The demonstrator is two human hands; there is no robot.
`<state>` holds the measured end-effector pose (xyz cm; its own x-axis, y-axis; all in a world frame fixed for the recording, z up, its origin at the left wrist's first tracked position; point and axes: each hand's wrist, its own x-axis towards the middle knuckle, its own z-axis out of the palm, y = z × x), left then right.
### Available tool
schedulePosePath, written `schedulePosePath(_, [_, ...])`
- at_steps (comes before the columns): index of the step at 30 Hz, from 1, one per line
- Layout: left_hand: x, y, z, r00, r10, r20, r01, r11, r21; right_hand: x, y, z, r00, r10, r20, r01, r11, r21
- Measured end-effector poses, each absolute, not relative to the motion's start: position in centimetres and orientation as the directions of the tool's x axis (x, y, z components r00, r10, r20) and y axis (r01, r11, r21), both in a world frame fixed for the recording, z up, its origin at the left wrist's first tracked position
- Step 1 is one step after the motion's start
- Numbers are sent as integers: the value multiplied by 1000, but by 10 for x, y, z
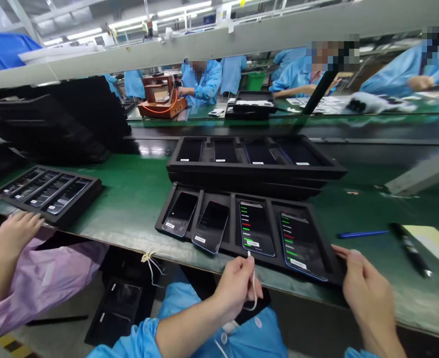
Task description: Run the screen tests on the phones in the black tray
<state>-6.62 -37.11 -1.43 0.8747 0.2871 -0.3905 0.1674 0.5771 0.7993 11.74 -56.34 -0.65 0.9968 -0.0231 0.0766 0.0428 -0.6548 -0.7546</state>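
Observation:
A black tray (233, 196) lies at the near edge of the green belt with several phones in its slots. Two right-hand phones (256, 226) show lit screens with green and red lines; the left two (180, 213) are dark. My left hand (236, 287) pinches a white cable plug (249, 254) at the bottom edge of the third phone, the cable looping down below. My right hand (367, 291) rests on the tray's right front corner, fingers on its rim beside the rightmost phone (302, 243).
A second, stacked tray (255, 171) of phones sits just behind. Another tray (51, 191) lies at left, near a co-worker's hand (16, 231) in a pink sleeve. A blue pen (361, 233), a black marker (409, 248) and paper (438, 243) lie at right. Workers in blue sit beyond.

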Motion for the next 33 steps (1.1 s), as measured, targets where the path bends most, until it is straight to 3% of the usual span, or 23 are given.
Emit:
schedulePosePath(10, [-81, -380, -2, 809, 318, -494, 187, 658, 729, 115, -570, -12, 998, -3, 69, 50, -659, -751])
schedulePosePath(13, [-96, -380, -1, 830, 232, -507, 248, 661, 708, 115, -571, -10, 998, 3, 56, 44, -663, -747])
schedulePosePath(16, [-105, -376, -1, 869, 79, -488, 370, 550, 749, 115, -570, -5, 1000, -4, 18, 10, -691, -723])
schedulePosePath(19, [-99, -372, 1, 895, 97, -436, 325, 526, 786, 113, -569, 0, 1000, -19, 2, -12, -689, -724])
schedulePosePath(25, [-82, -379, 16, 875, 16, -484, 278, 802, 529, 109, -567, 7, 998, -37, -51, -62, -702, -710])
schedulePosePath(33, [-84, -401, 5, 779, 141, -611, 280, 793, 540, 109, -574, 2, 998, -55, -8, -47, -749, -661])
